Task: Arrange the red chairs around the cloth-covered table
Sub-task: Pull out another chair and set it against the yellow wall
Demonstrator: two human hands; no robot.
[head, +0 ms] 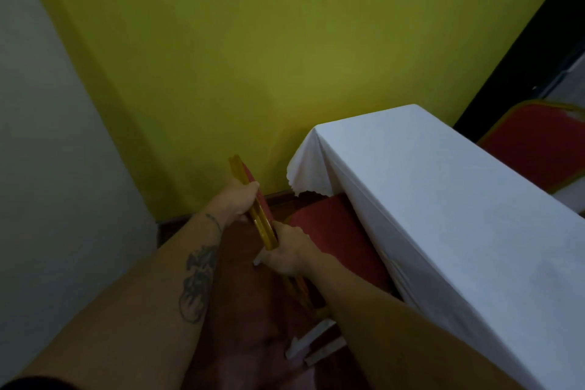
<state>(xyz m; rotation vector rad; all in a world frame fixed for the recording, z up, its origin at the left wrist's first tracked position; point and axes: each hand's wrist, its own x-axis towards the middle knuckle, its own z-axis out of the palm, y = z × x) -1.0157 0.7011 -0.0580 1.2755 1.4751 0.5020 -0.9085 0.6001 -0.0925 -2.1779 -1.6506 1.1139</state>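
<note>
A red chair with a gold frame stands at the near long side of the table, its seat partly tucked under the white cloth. Both hands grip the gold top rail of its backrest. My left hand holds the rail's far part, my right hand its near end. The table runs from the yellow wall toward the lower right. A second red chair stands on the table's far side at the right edge.
The yellow wall stands straight ahead and a white wall closes the left, forming a corner. The floor is reddish-brown. Pale flat pieces lie on the floor by the chair's legs. A dark frame rises at right.
</note>
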